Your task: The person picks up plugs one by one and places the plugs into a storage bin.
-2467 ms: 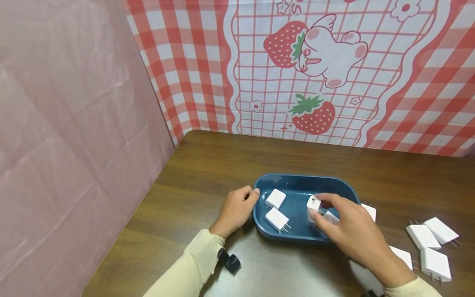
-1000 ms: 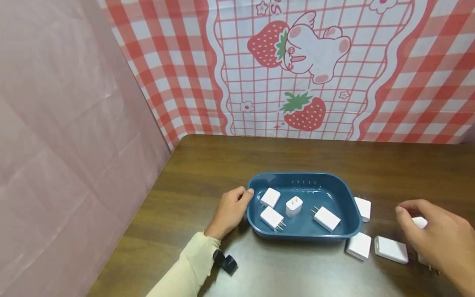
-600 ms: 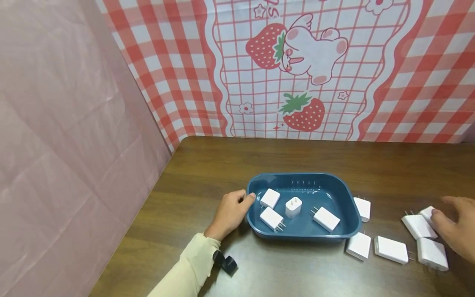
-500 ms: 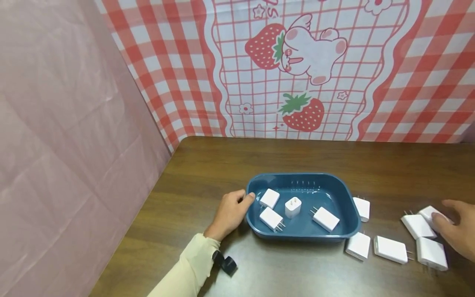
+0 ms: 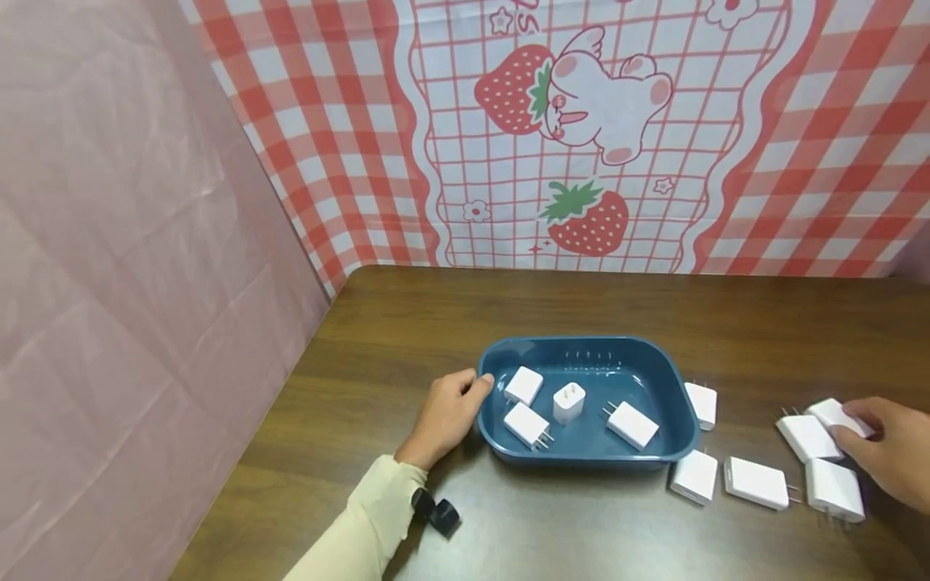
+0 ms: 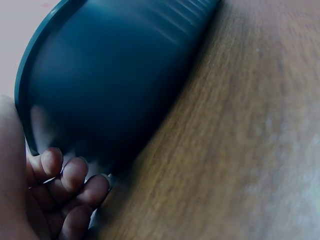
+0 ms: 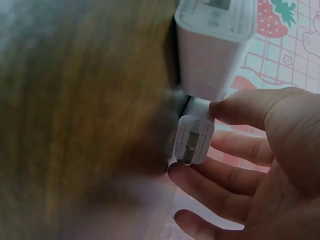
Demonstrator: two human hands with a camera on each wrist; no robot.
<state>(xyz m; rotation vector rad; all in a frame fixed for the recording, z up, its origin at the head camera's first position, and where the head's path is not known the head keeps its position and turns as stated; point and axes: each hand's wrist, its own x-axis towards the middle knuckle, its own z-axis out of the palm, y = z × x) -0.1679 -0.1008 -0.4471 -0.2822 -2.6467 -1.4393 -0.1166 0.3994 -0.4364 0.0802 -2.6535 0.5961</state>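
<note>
My left hand [image 5: 445, 414] holds the left end of a blue tray [image 5: 584, 461]; its thumb lies over the rim while curled fingertips [image 6: 75, 172] sit against the outer wall in the left wrist view. At the right, my right hand [image 5: 890, 448] pinches a white plug-in USB charger [image 5: 831, 413] between thumb and fingers. Its port end [image 7: 194, 140] faces the right wrist camera. Two chargers, one white block [image 5: 810, 436] and another [image 5: 834, 490], lie close beside the pinched one. Inside the tray are several more chargers, including one standing prongs up [image 5: 569, 403].
Against the tray's right end lie two chargers, one behind [image 5: 701, 405] and one in front [image 5: 693, 477]. Another charger [image 5: 756, 482] lies flat between them and the right-hand group. The wooden table [image 5: 407, 323] meets a checked cloth [image 5: 581, 145] at the back and a pink cloth [image 5: 145, 282] at left.
My right hand has let go of a charger in the tray, moved right to the group on the table and closed on one there. My left hand stays on the tray.
</note>
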